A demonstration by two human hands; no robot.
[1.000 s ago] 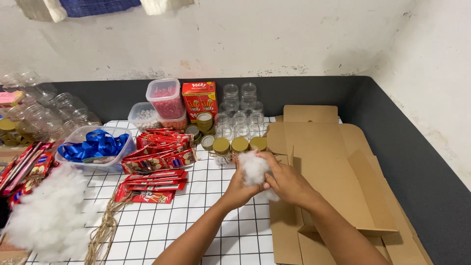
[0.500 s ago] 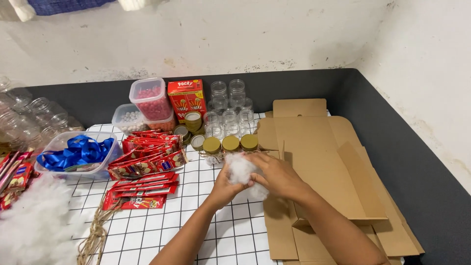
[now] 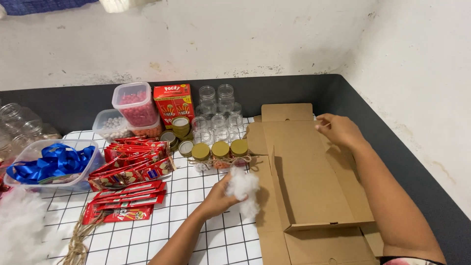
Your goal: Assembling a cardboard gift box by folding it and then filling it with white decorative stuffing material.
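Head view: a white fluff wad [image 3: 244, 189] is pinched in the left hand [image 3: 219, 196] beside the flat carton [image 3: 306, 181] — whose far flap is touched by the right hand [image 3: 338, 130], fingers loosely curled, gripping nothing.

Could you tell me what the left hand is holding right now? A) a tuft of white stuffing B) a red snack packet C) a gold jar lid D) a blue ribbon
A: the left hand grips a tuft of white stuffing over the checked cloth, while the right hand rests at the flat cardboard box.
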